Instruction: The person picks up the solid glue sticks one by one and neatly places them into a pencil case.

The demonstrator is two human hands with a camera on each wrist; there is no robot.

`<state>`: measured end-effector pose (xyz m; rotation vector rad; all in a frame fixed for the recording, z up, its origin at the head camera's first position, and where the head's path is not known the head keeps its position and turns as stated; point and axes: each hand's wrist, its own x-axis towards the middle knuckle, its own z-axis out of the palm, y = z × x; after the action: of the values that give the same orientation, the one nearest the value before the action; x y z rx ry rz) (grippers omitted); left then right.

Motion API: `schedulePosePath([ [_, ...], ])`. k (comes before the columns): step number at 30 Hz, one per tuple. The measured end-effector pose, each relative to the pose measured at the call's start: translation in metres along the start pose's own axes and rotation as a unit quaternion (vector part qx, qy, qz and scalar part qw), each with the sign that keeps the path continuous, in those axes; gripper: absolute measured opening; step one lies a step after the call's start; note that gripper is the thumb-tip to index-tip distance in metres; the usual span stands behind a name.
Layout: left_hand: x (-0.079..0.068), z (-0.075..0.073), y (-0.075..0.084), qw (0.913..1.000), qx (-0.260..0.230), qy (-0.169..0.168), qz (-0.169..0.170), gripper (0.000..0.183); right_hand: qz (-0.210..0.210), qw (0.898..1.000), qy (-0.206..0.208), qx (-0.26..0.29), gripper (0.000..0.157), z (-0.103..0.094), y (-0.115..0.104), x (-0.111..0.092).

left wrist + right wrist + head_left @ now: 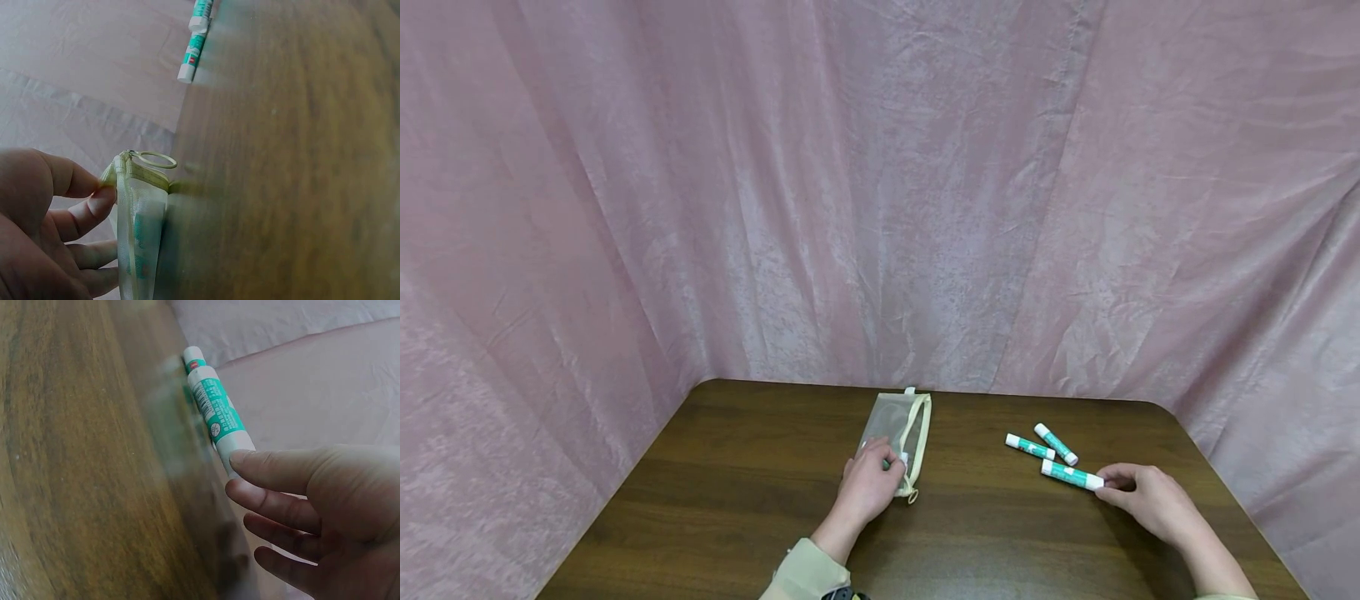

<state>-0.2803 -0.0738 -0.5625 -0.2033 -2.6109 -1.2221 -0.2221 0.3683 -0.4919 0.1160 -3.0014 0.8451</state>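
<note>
A see-through mesh zip pouch [887, 415] with a cream zipper edge lies on the table. My left hand [871, 479] pinches its zipper edge between thumb and forefinger, close to the round zipper pull [156, 160]. Green patches [139, 231] show through the mesh, perhaps a glue stick inside. On the right, my right hand [1153, 498] holds a green-and-white glue stick [1070, 475] by its white end, thumb on one side and forefinger on the other. Just beyond it lie two more glue sticks, one [1030, 447] to the left and one [1056, 444] set at a slant.
The dark wooden table [737, 467] has rounded far corners. Pink velvety curtains [880, 208] hang behind it and along both sides.
</note>
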Motion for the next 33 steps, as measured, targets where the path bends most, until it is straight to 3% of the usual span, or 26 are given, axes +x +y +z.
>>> schedulePosePath([
  [10, 0.000, 0.000, 0.001, 1.0000, 0.002, 0.001, -0.001, 0.020, -0.011, 1.000, 0.023, 0.008, 0.023, -0.003, -0.007, -0.001],
  [24, 0.000, -0.002, 0.001, 1.0000, 0.001, -0.004, 0.000, 0.020, -0.028, 0.996, 0.089, -0.004, 0.032, -0.003, -0.023, -0.002],
  [33, 0.000, 0.000, -0.003, 1.0000, 0.006, -0.002, 0.007, 0.021, -0.034, 0.995, 0.095, 0.003, 0.036, -0.002, -0.032, -0.001],
])
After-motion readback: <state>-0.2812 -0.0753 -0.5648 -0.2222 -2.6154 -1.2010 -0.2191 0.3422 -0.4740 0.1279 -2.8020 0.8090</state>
